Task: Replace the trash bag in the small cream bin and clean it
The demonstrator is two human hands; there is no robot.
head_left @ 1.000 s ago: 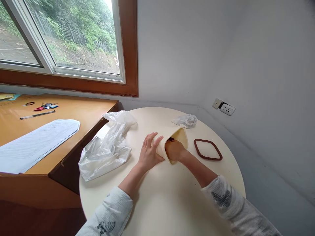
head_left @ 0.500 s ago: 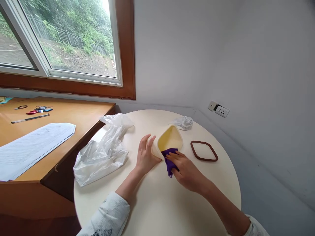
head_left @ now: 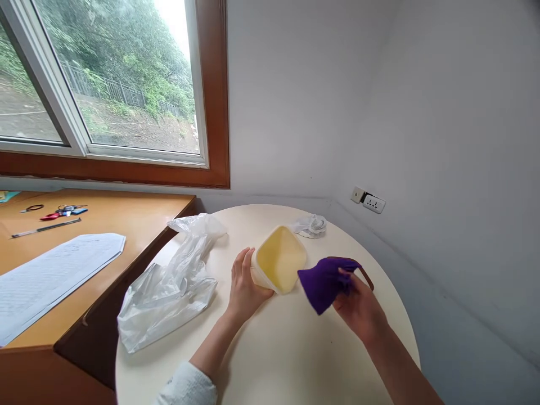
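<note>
A pale yellow square plastic container [head_left: 282,260] is tilted on the round table, its open mouth turned up towards me. My left hand [head_left: 245,287] grips its left side, thumb along the near edge. To the right of the container, my right hand [head_left: 360,309] holds a bunched purple cloth [head_left: 323,281] in the air, with part of the cloth hanging towards the container without touching it. Behind the cloth and hand, a brown square ring [head_left: 366,275] lies mostly hidden on the table.
A crumpled white plastic bag [head_left: 177,287] lies at the table's left side, and a small clear wad of plastic [head_left: 313,225] at the back. On the wooden desk [head_left: 139,211] are papers [head_left: 63,275], a pen [head_left: 46,227] and keys [head_left: 65,211]. A wall socket [head_left: 373,203] is at right.
My right hand has drawn the purple cloth out of the container and off to the right, over the brown ring. The left hand still holds the container, whose mouth now faces me more.
</note>
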